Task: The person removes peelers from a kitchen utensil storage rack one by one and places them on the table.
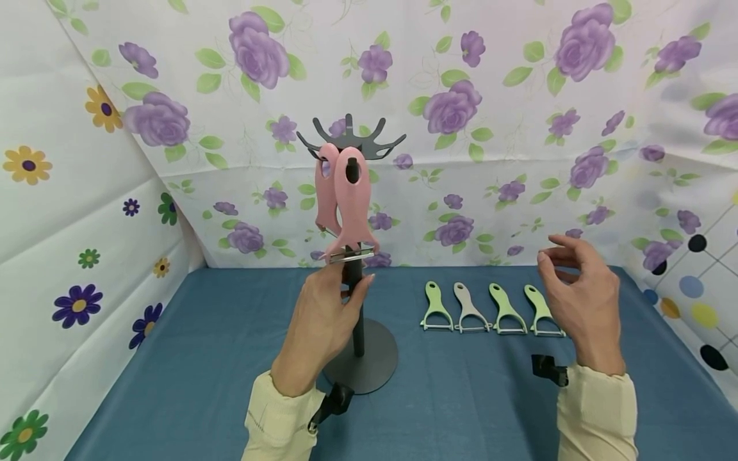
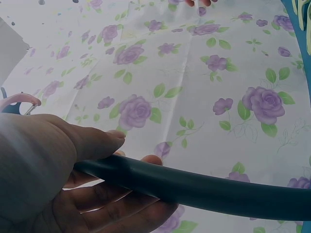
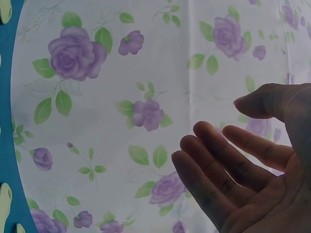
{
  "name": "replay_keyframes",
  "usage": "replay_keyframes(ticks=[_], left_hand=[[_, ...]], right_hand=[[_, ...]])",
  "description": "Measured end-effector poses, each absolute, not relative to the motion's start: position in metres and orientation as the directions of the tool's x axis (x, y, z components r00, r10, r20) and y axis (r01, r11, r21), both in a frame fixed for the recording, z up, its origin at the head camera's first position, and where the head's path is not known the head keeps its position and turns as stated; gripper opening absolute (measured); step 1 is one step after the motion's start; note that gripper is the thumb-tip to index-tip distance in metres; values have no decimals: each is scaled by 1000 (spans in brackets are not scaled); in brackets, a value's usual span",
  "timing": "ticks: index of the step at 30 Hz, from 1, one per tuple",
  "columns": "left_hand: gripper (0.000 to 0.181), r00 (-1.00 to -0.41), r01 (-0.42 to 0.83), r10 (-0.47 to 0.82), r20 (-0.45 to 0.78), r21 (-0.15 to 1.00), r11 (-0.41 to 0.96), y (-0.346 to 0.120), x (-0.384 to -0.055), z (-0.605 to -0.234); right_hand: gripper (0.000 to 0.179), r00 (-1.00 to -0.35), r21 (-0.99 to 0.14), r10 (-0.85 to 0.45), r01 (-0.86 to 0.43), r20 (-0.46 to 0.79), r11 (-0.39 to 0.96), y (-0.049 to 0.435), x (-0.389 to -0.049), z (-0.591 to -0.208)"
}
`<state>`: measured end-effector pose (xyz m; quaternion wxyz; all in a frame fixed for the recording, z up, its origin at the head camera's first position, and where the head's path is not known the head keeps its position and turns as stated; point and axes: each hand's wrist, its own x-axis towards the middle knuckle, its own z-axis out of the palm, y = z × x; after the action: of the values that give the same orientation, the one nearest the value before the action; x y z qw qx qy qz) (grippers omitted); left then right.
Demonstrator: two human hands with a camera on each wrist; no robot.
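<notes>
A dark grey utensil stand (image 1: 360,349) rises from a round base, with curved hooks at its top. My left hand (image 1: 317,320) holds its pole just below the hanging peelers; in the left wrist view the fingers pass under the pole (image 2: 204,187) with the thumb on the upper side. Two pink peelers hang from the hooks: a front peeler (image 1: 353,198) and a rear peeler (image 1: 326,198), partly covered by it. My right hand (image 1: 582,294) is raised at the right, fingers loosely bent and nothing between them. It is nearest to the rightmost green peeler (image 1: 537,301).
Left of that peeler lie a green peeler (image 1: 501,298), a pale peeler (image 1: 464,298) and another green peeler (image 1: 434,298), in one row with it. A blue cloth (image 1: 450,403) covers the table. Flowered sheeting (image 1: 496,173) stands behind and at both sides.
</notes>
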<state>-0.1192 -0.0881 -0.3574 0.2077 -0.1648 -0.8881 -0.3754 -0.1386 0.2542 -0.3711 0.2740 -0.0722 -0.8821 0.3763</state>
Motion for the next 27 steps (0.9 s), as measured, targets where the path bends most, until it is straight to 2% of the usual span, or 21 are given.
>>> replay_keyframes(ticks=[27], left_hand=[[25, -850, 457, 138, 509, 579, 675, -88, -118, -358]], right_hand=[[45, -841, -699, 324, -87, 433, 710, 252, -139, -371]])
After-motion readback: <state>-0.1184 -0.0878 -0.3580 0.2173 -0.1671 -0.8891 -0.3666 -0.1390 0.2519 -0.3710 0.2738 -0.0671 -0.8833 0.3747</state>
